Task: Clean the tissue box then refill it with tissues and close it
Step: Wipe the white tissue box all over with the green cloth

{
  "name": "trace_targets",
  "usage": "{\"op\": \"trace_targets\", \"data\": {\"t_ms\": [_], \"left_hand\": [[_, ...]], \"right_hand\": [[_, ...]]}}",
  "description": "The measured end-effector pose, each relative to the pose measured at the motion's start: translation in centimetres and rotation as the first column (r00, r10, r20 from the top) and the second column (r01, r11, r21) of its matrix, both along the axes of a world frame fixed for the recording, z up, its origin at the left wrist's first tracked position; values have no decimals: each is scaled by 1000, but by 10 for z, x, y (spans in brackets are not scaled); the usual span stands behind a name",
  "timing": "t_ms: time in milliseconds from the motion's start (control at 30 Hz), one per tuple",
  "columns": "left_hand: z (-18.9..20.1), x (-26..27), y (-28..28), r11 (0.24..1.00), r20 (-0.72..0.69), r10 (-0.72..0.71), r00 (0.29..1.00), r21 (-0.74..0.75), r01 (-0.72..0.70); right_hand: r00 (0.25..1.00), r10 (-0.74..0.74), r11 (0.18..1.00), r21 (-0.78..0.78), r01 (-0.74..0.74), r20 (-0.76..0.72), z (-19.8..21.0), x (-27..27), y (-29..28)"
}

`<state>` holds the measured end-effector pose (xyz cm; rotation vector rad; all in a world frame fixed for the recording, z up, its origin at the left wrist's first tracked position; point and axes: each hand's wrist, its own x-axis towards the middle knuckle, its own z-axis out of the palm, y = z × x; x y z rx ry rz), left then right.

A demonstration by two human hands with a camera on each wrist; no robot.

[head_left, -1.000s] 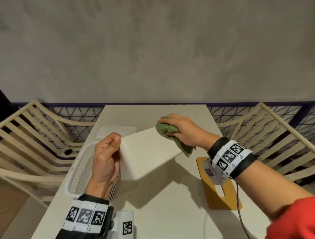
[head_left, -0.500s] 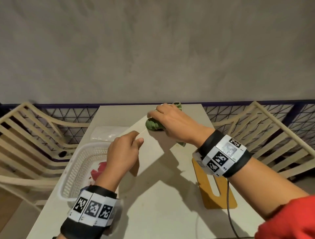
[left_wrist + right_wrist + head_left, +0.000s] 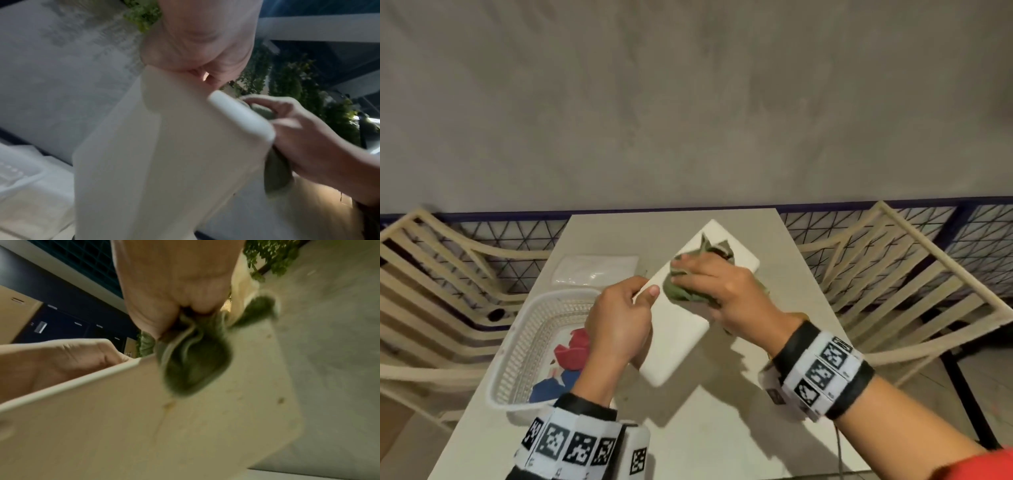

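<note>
Left hand (image 3: 619,322): fingers and thumb curled on the edge of the tissue box (image 3: 681,329). Box: smooth white, rounded corners, held tilted above the table (image 3: 722,428). Right hand (image 3: 726,291): clutches a crumpled green cloth (image 3: 681,291), pressed to the box. Left: white lattice basket (image 3: 524,349). Beyond: clear-wrapped tissue pack (image 3: 595,270).

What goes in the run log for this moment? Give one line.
phase: cleaning | left hand: grips tissue box edge, box tilted above table | right hand: rubs green cloth on box | refill: not started
</note>
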<state>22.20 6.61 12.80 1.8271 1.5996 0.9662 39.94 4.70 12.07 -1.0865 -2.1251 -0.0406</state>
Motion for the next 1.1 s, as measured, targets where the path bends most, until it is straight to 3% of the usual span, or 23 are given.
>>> {"op": "trace_targets", "data": {"t_ms": [67, 167, 200, 267, 333, 433, 500, 633, 667, 800, 933, 967, 1067, 1100], "left_hand": [[-2, -3, -4, 999, -33, -33, 999, -34, 32], [-9, 2, -14, 998, -80, -48, 996, -55, 44], [-10, 1, -14, 998, -77, -30, 997, -60, 25], [-10, -6, -8, 998, -49, 20, 999, -65, -23], [-9, -15, -5, 996, -58, 36, 998, -80, -40], [-9, -16, -11, 997, -149, -5, 989, -75, -7], [-10, -10, -15, 997, -151, -28, 988, -80, 16], [-16, -10, -9, 993, -38, -19, 999, -121, 14], [-17, -11, -10, 990, -14, -33, 999, -136, 31], [-18, -10, -12, 987, 19, -32, 999, -156, 35], [-10, -17, 0, 985, 125, 62, 990, -169, -40], [-9, -19, 2, 986, 112, 63, 992, -161, -45], [-8, -17, 0, 989, 63, 67, 996, -135, -58], [-9, -15, 0, 989, 60, 70, 996, -134, -62]], "right_hand": [[999, -53, 998, -38, 54, 9, -6, 23, 1], [946, -297, 954, -76, 289, -130, 4, 30, 23], [950, -282, 958, -85, 272, -135, 4, 18, 25], [992, -99, 991, -98, 91, -77, -8, -5, 13], [999, 28, 994, -109, -32, -38, -22, 3, -6], [967, -210, 971, -146, 189, -146, -16, 33, 10], [948, -273, 959, -118, 256, -164, -4, 18, 24], [999, 28, 988, -148, -33, -38, -13, -21, 2], [999, 32, 985, -172, -32, -3, -13, -9, -1], [978, -197, 974, -129, 187, -71, -3, 20, 14], [992, 125, 977, -173, -127, -21, -17, -16, -11], [992, 126, 972, -198, -128, -26, -21, -5, -14], [966, -180, 965, -226, 136, -187, -28, 39, 1], [952, -219, 962, -212, 174, -213, -28, 40, 3]]}}
